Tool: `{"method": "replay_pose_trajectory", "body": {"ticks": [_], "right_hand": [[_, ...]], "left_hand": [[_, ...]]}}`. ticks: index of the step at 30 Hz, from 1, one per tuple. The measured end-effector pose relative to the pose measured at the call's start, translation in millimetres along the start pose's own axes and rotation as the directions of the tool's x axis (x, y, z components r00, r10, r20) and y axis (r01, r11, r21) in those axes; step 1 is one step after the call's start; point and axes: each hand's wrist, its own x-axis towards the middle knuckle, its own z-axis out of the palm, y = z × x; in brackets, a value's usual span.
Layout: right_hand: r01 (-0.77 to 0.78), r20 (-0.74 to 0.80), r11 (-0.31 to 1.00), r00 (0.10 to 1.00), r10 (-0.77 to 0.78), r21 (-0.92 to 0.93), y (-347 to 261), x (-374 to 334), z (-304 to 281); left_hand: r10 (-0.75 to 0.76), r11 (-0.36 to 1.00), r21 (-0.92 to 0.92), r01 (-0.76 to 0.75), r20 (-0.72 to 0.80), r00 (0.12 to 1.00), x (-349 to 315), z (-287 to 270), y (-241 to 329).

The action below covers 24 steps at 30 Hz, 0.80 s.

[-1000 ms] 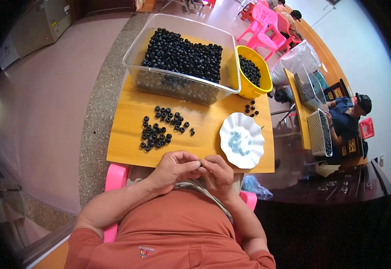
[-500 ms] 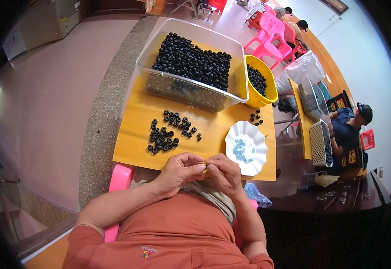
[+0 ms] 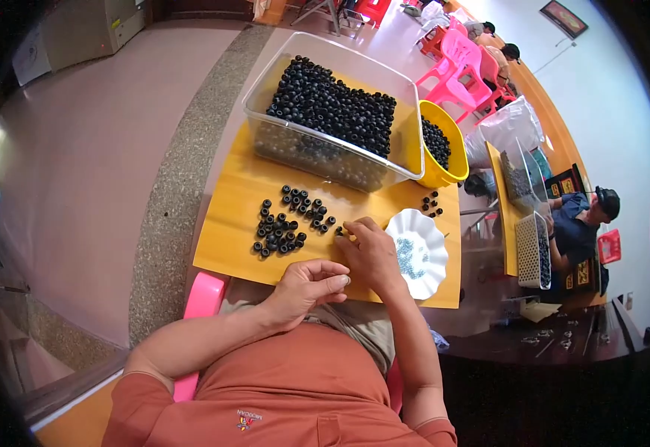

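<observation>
My right hand (image 3: pixel 370 252) reaches over the wooden table, its fingertips closed about a small black bead (image 3: pixel 339 232) at the right end of a loose group of black beads (image 3: pixel 279 232). Close to the table's front edge, my left hand (image 3: pixel 311 289) is held with thumb and fingers pinched together; whatever is between them is too small to make out. Just right of my right hand sits a white scalloped dish (image 3: pixel 435 262) with tiny pale blue pieces (image 3: pixel 411 258) in it.
Behind the beads stands a large clear plastic bin (image 3: pixel 317 160) of black beads, next to a yellow bucket (image 3: pixel 444 177) holding more. Several stray beads (image 3: pixel 431 203) lie before the bucket. At right, another person (image 3: pixel 575 223) sits by a white perforated basket (image 3: pixel 531 253). Pink chairs (image 3: pixel 463 71) stand behind.
My hands have parted from their joined pinch. The right one moved forward to the beads on the table, while the left stayed near the front edge. The view shifted slightly.
</observation>
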Motion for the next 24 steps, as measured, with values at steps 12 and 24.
{"method": "replay_pose_trajectory", "body": {"ticks": [12, 24], "right_hand": [[-0.015, 0.070, 0.996, 0.997, 0.020, -0.083, 1, 1, 4], [-0.097, -0.006, 0.935, 0.994, 0.105, 0.342, 9, -21, -2]], "left_hand": [[-0.010, 1.000, -0.001, 0.010, -0.032, 0.999, 1, 1, 1], [-0.009, 1.000, -0.023, 0.008, -0.059, 0.998, 1, -1, 2]]}}
